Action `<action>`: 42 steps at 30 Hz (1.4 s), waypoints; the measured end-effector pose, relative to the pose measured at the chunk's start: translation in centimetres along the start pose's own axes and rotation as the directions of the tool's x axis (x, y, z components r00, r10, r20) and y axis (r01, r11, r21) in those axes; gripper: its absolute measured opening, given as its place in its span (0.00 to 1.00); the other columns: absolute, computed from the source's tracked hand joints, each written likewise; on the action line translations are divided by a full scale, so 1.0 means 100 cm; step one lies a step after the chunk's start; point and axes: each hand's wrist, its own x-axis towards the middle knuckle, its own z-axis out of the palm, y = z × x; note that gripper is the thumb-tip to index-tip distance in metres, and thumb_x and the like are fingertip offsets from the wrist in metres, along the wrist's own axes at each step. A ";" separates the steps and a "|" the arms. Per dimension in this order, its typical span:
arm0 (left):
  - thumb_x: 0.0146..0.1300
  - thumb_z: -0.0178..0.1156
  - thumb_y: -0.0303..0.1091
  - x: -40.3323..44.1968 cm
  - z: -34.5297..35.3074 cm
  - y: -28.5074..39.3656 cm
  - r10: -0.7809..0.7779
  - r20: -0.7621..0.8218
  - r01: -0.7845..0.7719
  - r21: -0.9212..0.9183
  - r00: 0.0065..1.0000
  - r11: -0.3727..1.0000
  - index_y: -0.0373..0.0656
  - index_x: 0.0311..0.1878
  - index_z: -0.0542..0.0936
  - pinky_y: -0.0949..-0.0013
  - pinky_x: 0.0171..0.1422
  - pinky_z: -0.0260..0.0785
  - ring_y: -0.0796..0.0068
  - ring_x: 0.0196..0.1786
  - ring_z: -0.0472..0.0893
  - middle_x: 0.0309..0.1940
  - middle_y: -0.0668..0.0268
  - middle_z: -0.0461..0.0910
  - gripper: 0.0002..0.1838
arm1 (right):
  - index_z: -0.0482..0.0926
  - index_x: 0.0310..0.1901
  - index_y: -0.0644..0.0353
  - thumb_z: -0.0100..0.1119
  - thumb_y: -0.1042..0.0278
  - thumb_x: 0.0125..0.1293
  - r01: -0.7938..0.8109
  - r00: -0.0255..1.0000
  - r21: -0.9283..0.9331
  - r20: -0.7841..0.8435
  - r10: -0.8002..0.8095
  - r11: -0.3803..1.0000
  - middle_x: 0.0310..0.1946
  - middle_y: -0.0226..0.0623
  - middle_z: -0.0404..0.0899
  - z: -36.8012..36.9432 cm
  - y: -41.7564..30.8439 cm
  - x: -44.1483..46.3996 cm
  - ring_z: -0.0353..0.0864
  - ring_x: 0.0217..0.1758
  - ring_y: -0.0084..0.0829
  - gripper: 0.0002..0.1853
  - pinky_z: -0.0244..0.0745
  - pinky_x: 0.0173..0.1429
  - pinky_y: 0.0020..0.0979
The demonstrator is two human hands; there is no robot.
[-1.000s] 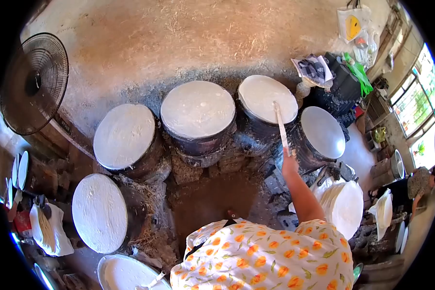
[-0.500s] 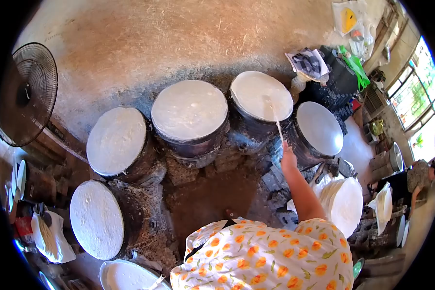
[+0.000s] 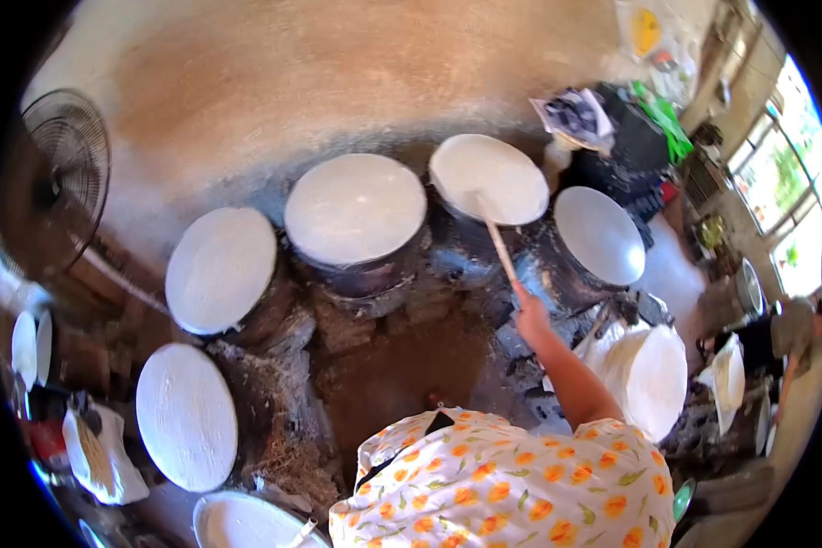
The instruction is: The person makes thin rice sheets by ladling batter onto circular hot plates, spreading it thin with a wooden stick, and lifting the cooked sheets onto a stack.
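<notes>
My right hand (image 3: 531,316) is closed round a long, pale wooden stick (image 3: 500,245), arm stretched forward. The stick's far end touches the near part of a white-covered round pan (image 3: 489,169) on a dark drum-like stand. Just right of the stick is a smoother, shinier white pan (image 3: 601,236). More white-topped round pans curve leftward: one at centre (image 3: 356,205), another at left (image 3: 221,269), and a third nearer me (image 3: 186,418). My left hand is out of the frame.
A stack of white round sheets (image 3: 650,384) stands by my right arm. At the lower left is a bowl of white matter (image 3: 237,525) with a handle in it. A large fan (image 3: 64,173) stands left; a green bag (image 3: 664,123) lies far right. Another person's arm (image 3: 787,374) shows at right.
The stick's tip has moved left and a little down on the same pan. My right hand has shifted left and nearer to me. The view has turned slightly.
</notes>
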 end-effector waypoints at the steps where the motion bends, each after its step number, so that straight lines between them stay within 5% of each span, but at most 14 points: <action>1: 0.68 0.49 0.36 -0.004 -0.011 -0.005 -0.003 0.011 0.004 -0.062 1.000 0.998 0.38 0.40 0.74 0.61 0.47 0.75 0.57 0.40 0.80 0.36 0.55 0.80 0.11 | 0.65 0.66 0.50 0.49 0.79 0.59 0.103 0.986 0.031 -0.134 -0.098 0.994 0.40 0.51 0.78 0.008 0.009 0.006 0.80 0.41 0.46 0.31 0.72 0.43 0.44; 3: 0.68 0.49 0.36 -0.025 -0.039 -0.031 -0.031 0.020 0.035 -0.245 0.999 0.969 0.38 0.40 0.74 0.61 0.48 0.75 0.58 0.41 0.81 0.37 0.55 0.80 0.11 | 0.69 0.62 0.54 0.47 0.81 0.58 0.198 0.882 0.086 -0.450 -0.139 0.977 0.39 0.49 0.80 0.018 0.018 0.025 0.81 0.40 0.38 0.28 0.73 0.47 0.41; 5: 0.69 0.49 0.36 -0.050 -0.049 -0.048 -0.061 0.071 0.088 -0.491 0.996 0.867 0.37 0.40 0.74 0.61 0.48 0.75 0.58 0.41 0.81 0.37 0.55 0.80 0.11 | 0.65 0.65 0.54 0.46 0.82 0.57 0.006 0.966 0.248 -0.252 0.059 0.969 0.51 0.51 0.76 0.042 0.045 0.048 0.80 0.48 0.43 0.31 0.73 0.54 0.36; 9: 0.71 0.46 0.44 -0.063 -0.059 -0.058 0.023 0.195 0.161 -0.867 0.981 0.471 0.37 0.45 0.72 0.56 0.54 0.74 0.53 0.50 0.79 0.44 0.52 0.79 0.17 | 0.63 0.67 0.58 0.45 0.88 0.52 0.190 0.981 0.285 -0.091 -0.171 0.939 0.64 0.45 0.67 0.054 0.015 0.041 0.66 0.67 0.41 0.36 0.62 0.67 0.32; 18: 0.67 0.50 0.53 -0.013 -0.083 -0.007 -0.086 0.037 0.029 -0.996 0.996 -0.087 0.31 0.56 0.63 0.40 0.60 0.68 0.45 0.53 0.74 0.46 0.46 0.73 0.31 | 0.66 0.65 0.57 0.43 0.89 0.54 0.502 0.859 0.408 -0.133 -0.495 0.762 0.61 0.47 0.71 0.015 -0.165 0.009 0.71 0.63 0.41 0.34 0.67 0.62 0.31; 23: 0.69 0.49 0.39 0.000 -0.170 -0.027 -0.238 -0.302 -0.351 -0.914 0.923 -0.202 0.38 0.39 0.66 0.67 0.28 0.73 0.69 0.24 0.73 0.24 0.62 0.69 0.12 | 0.68 0.64 0.58 0.43 0.89 0.56 0.626 0.757 0.408 -0.113 -0.644 0.664 0.59 0.47 0.73 0.009 -0.231 -0.014 0.74 0.61 0.42 0.32 0.69 0.60 0.32; 24: 0.68 0.45 0.35 -0.008 -0.198 -0.049 0.186 -0.121 -0.034 -0.910 0.975 -0.412 0.40 0.31 0.64 0.76 0.19 0.65 0.77 0.18 0.67 0.17 0.67 0.64 0.10 | 0.68 0.64 0.58 0.43 0.89 0.56 0.630 0.747 0.421 -0.097 -0.658 0.653 0.59 0.48 0.73 0.010 -0.238 -0.017 0.74 0.61 0.42 0.32 0.69 0.60 0.32; 26: 0.67 0.42 0.32 -0.044 -0.212 -0.032 0.162 0.020 0.091 -0.891 0.987 -0.444 0.42 0.27 0.61 0.79 0.15 0.60 0.82 0.14 0.62 0.15 0.70 0.62 0.11 | 0.68 0.64 0.58 0.43 0.88 0.56 0.619 0.744 0.447 -0.071 -0.665 0.646 0.58 0.48 0.73 0.010 -0.245 -0.027 0.74 0.60 0.42 0.31 0.69 0.61 0.32; 28: 0.66 0.41 0.31 -0.088 -0.182 -0.013 -0.040 -0.223 -0.224 -0.973 0.974 -0.054 0.42 0.27 0.61 0.80 0.15 0.59 0.82 0.14 0.63 0.16 0.71 0.62 0.11 | 0.68 0.63 0.58 0.43 0.88 0.57 0.608 0.742 0.427 -0.006 -0.671 0.669 0.58 0.48 0.73 0.004 -0.259 -0.037 0.74 0.61 0.42 0.30 0.69 0.60 0.33; 30: 0.65 0.41 0.30 -0.118 -0.182 -0.010 -0.037 0.173 0.157 -0.951 0.984 -0.266 0.41 0.27 0.61 0.80 0.15 0.61 0.82 0.14 0.63 0.16 0.72 0.62 0.09 | 0.68 0.63 0.59 0.43 0.88 0.58 0.641 0.720 0.409 -0.028 -0.693 0.650 0.58 0.48 0.73 0.006 -0.260 -0.040 0.74 0.61 0.42 0.29 0.70 0.59 0.32; 36: 0.59 0.43 0.24 -0.081 -0.260 -0.051 0.022 -0.273 -0.243 -0.888 0.962 -0.391 0.40 0.26 0.65 0.78 0.17 0.65 0.80 0.15 0.66 0.16 0.70 0.63 0.06 | 0.68 0.63 0.61 0.43 0.87 0.58 0.641 0.729 0.393 -0.043 -0.683 0.660 0.59 0.48 0.73 0.005 -0.256 -0.056 0.74 0.61 0.42 0.29 0.69 0.59 0.31; 38: 0.60 0.43 0.23 -0.039 -0.296 -0.058 -0.104 -0.323 -0.334 -0.935 0.941 -0.122 0.40 0.27 0.65 0.75 0.15 0.62 0.78 0.14 0.65 0.16 0.68 0.63 0.06 | 0.68 0.63 0.61 0.43 0.87 0.58 0.652 0.727 0.366 -0.053 -0.685 0.664 0.59 0.47 0.73 -0.001 -0.252 -0.062 0.74 0.61 0.42 0.29 0.69 0.60 0.31; 40: 0.61 0.44 0.22 -0.011 -0.310 -0.033 -0.279 -0.498 -0.265 -0.766 0.821 0.586 0.40 0.29 0.64 0.72 0.14 0.60 0.75 0.12 0.65 0.15 0.67 0.64 0.04 | 0.68 0.63 0.61 0.44 0.88 0.58 0.609 0.772 0.351 -0.057 -0.632 0.712 0.59 0.47 0.73 -0.009 -0.245 -0.071 0.74 0.60 0.42 0.29 0.68 0.60 0.31; 42: 0.59 0.46 0.21 0.016 -0.307 -0.016 -0.205 -0.580 -0.323 -0.674 0.789 0.664 0.39 0.31 0.65 0.69 0.13 0.60 0.73 0.11 0.66 0.15 0.66 0.65 0.02 | 0.69 0.62 0.61 0.44 0.88 0.57 0.646 0.750 0.314 -0.091 -0.655 0.696 0.59 0.47 0.73 -0.006 -0.226 -0.065 0.74 0.60 0.41 0.29 0.69 0.60 0.31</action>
